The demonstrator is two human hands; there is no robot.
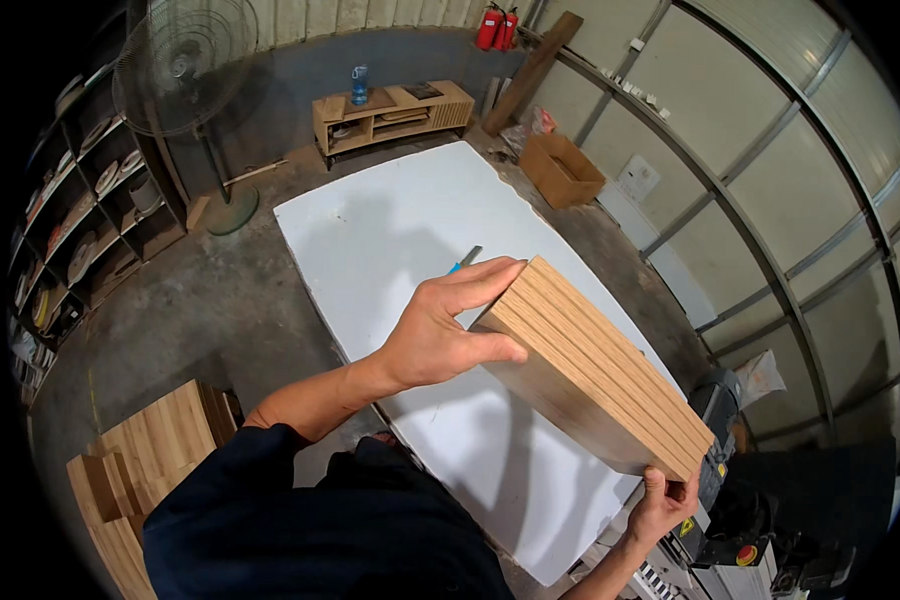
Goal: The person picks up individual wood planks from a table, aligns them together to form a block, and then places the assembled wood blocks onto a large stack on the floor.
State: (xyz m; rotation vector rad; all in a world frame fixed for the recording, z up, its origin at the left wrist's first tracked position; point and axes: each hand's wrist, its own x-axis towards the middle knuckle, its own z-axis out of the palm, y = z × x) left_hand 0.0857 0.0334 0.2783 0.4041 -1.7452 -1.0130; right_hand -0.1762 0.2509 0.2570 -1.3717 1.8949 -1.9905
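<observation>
Above the white table [370, 255] I hold a long wooden piece [610, 370] tilted, its far end up to the left and its near end down to the right. Lines run lengthwise along its upper face; whether it is one grooved piece or a stack of strips, I cannot tell. My left hand [445, 325] grips the upper end, thumb on the side face and fingers behind. At the lower end my right hand [663, 508] pinches the corner between thumb and fingers. Beyond my left hand, a blue and grey tool [467, 260] lies on the table, partly hidden.
A low wooden cabinet [395, 118] with a blue bottle [359, 85] stands at the back. Left are a large fan [182, 68], shelves [90, 200] and wooden furniture [160, 435]. On the right sit a cardboard box [560, 172] and a machine with a red button [746, 554].
</observation>
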